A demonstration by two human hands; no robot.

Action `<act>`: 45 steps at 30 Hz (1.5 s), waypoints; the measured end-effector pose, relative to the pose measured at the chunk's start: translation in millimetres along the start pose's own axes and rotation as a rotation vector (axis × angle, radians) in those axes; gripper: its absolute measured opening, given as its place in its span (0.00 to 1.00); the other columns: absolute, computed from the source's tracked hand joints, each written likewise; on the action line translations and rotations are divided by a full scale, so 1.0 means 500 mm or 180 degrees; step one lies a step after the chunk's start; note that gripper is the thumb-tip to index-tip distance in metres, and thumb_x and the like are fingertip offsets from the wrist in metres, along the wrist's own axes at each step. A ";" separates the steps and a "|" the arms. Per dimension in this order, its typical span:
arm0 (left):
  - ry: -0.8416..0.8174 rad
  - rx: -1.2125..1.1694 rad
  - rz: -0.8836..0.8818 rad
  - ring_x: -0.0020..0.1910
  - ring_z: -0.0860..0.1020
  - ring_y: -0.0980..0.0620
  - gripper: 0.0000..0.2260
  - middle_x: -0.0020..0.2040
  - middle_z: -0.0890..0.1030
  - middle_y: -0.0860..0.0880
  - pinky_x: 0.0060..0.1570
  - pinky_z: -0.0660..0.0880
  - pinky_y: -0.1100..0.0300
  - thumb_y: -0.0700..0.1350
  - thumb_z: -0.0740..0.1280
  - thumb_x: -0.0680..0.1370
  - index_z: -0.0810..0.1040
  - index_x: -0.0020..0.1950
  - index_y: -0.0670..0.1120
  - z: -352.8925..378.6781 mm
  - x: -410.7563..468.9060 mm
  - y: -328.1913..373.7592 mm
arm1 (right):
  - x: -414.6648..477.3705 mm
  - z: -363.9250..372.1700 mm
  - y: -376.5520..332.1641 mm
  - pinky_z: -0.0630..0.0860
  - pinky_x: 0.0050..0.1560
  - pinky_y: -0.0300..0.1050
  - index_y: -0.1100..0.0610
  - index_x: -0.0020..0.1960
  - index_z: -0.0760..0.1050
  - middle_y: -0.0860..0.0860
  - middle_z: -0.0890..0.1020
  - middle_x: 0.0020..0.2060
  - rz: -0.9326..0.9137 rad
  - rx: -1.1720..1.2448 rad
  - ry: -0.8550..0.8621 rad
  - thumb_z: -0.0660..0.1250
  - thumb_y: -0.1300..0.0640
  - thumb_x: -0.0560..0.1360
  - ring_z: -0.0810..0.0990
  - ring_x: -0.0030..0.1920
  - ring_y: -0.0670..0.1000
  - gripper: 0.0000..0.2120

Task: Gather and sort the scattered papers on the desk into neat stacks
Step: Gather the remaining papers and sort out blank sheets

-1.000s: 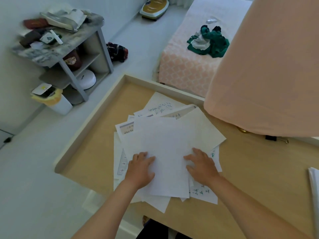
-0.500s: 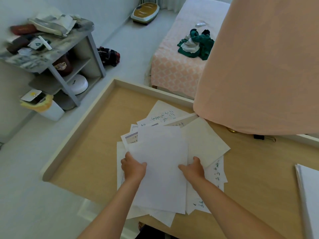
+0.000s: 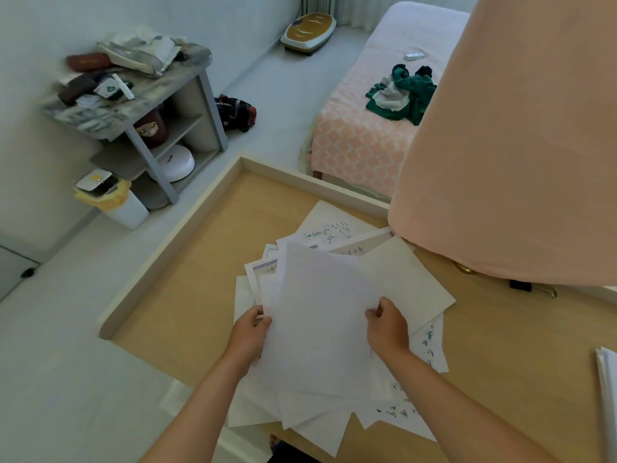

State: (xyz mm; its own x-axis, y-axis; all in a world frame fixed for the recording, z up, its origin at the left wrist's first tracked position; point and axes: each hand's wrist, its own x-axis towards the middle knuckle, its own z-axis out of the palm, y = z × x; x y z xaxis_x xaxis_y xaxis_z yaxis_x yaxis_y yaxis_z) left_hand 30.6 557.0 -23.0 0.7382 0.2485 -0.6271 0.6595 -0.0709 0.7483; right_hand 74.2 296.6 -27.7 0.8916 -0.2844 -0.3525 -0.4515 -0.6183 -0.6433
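Grips a blank white sheet of paper [image 3: 320,315] from both sides: left hand [image 3: 248,332] curled round its left edge, right hand [image 3: 389,329] curled round its right edge, both closed tight on the paper. Cannot tell whether one sheet or several sit between the fingers.

Holds it over a fanned pile of loose white papers [image 3: 310,426] on a light wooden desk with a pale raised rim [image 3: 173,259]. Spreads out from under the grip on every side, spilling past the near desk edge below the wrists.

Shows, just beyond the grip, a white page with dark handwritten characters [image 3: 334,222] poking out of the fan, and to the right of the right hand a plain cream sheet [image 3: 410,285] lying askew. Shows, below that hand, more pages marked in green ink [image 3: 430,345].

Finds, well to the right of the grip at the picture's edge, a separate squared stack of white paper [image 3: 606,396]. Beyond and to the right, a large peach-pink cloth [image 3: 517,145] over the far side of the desk, with a small black binder clip [image 3: 521,285] at its hem.

Takes in, far beyond the left hand and off the desk, a cluttered grey shelf unit [image 3: 167,105] and a white bin with a yellow liner [image 3: 113,202]; beyond the grip, a bed with a peach patterned cover [image 3: 360,152] carrying crumpled green clothing [image 3: 404,95].
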 end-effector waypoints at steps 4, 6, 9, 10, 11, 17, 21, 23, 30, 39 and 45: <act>0.0360 0.0437 0.0008 0.36 0.75 0.49 0.13 0.38 0.79 0.48 0.36 0.69 0.57 0.48 0.62 0.82 0.77 0.43 0.41 -0.005 0.009 0.006 | 0.022 -0.023 0.030 0.71 0.40 0.47 0.55 0.43 0.68 0.48 0.74 0.37 -0.0026 -0.0557 0.0010 0.56 0.64 0.80 0.75 0.39 0.52 0.09; 0.0419 0.0751 0.0112 0.33 0.70 0.51 0.17 0.35 0.75 0.48 0.34 0.64 0.57 0.51 0.60 0.82 0.72 0.38 0.43 0.000 0.008 0.012 | 0.025 -0.018 0.031 0.75 0.43 0.48 0.56 0.49 0.72 0.50 0.77 0.42 0.0061 -0.0508 -0.0174 0.55 0.64 0.79 0.77 0.43 0.54 0.08; 0.0322 0.0900 0.0286 0.36 0.74 0.54 0.12 0.39 0.77 0.52 0.35 0.66 0.59 0.52 0.63 0.81 0.73 0.43 0.45 0.011 0.004 0.020 | 0.018 0.015 0.018 0.78 0.52 0.53 0.57 0.59 0.74 0.54 0.76 0.53 0.0209 -0.0543 -0.0353 0.59 0.62 0.74 0.77 0.53 0.57 0.14; 0.0287 0.0763 0.0303 0.40 0.77 0.55 0.08 0.43 0.79 0.53 0.37 0.70 0.61 0.51 0.65 0.80 0.74 0.48 0.47 0.012 0.002 0.021 | 0.013 0.028 0.008 0.78 0.55 0.55 0.57 0.62 0.74 0.55 0.75 0.55 0.0323 -0.0523 -0.0284 0.62 0.60 0.72 0.75 0.55 0.58 0.18; 0.0217 0.0605 0.0282 0.44 0.80 0.56 0.07 0.46 0.81 0.54 0.39 0.72 0.61 0.49 0.68 0.79 0.73 0.54 0.50 0.011 -0.001 0.021 | 0.007 0.041 -0.004 0.78 0.56 0.55 0.57 0.64 0.74 0.56 0.74 0.57 0.0442 -0.0415 -0.0210 0.63 0.59 0.71 0.74 0.57 0.59 0.21; -0.0346 0.0197 0.0144 0.53 0.80 0.55 0.15 0.56 0.81 0.54 0.50 0.77 0.58 0.40 0.63 0.81 0.71 0.64 0.56 -0.013 -0.010 0.003 | -0.045 0.072 -0.070 0.80 0.50 0.49 0.52 0.69 0.70 0.54 0.72 0.61 0.0576 0.0291 -0.0654 0.68 0.59 0.70 0.78 0.53 0.55 0.27; -0.0688 -0.0228 0.0081 0.56 0.81 0.54 0.20 0.59 0.82 0.54 0.51 0.78 0.57 0.34 0.57 0.81 0.74 0.65 0.55 -0.041 -0.006 0.007 | -0.057 0.044 -0.082 0.80 0.44 0.48 0.54 0.61 0.69 0.48 0.78 0.46 0.0845 0.1080 -0.0689 0.70 0.64 0.72 0.81 0.47 0.52 0.20; -0.0869 -0.0338 0.0007 0.55 0.82 0.52 0.20 0.58 0.83 0.53 0.51 0.79 0.54 0.34 0.58 0.80 0.75 0.64 0.56 -0.048 -0.002 0.019 | -0.059 0.029 -0.075 0.79 0.43 0.45 0.54 0.60 0.71 0.48 0.80 0.49 0.0875 0.1250 -0.0850 0.73 0.62 0.72 0.81 0.47 0.50 0.19; -0.0979 0.0503 0.0466 0.54 0.79 0.55 0.14 0.60 0.78 0.52 0.47 0.77 0.59 0.42 0.60 0.81 0.71 0.67 0.53 0.035 0.024 0.087 | -0.047 -0.039 0.000 0.82 0.50 0.50 0.55 0.61 0.78 0.51 0.84 0.52 0.0931 0.1555 -0.0738 0.71 0.61 0.76 0.83 0.51 0.52 0.14; -0.0501 0.3160 0.1493 0.77 0.55 0.44 0.35 0.78 0.57 0.45 0.73 0.59 0.48 0.55 0.66 0.78 0.53 0.78 0.44 0.176 0.088 0.109 | -0.018 -0.126 0.130 0.66 0.69 0.50 0.63 0.77 0.59 0.58 0.69 0.72 0.1687 0.1423 0.0906 0.67 0.59 0.79 0.70 0.70 0.60 0.31; -0.0404 0.2852 0.1045 0.66 0.69 0.44 0.30 0.67 0.70 0.44 0.59 0.72 0.50 0.56 0.68 0.77 0.63 0.73 0.46 0.216 0.097 0.122 | 0.015 -0.093 0.149 0.74 0.58 0.49 0.62 0.76 0.61 0.60 0.72 0.69 0.1980 0.1311 0.0871 0.65 0.66 0.76 0.76 0.62 0.62 0.30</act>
State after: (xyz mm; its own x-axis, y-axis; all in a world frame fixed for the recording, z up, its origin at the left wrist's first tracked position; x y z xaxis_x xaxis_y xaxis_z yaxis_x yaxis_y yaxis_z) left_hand 121.9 460.4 -31.4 0.8804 -0.0176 -0.4739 0.2418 -0.8429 0.4807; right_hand 48.8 214.3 -46.3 0.4243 -0.6915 -0.5846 -0.7986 0.0186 -0.6016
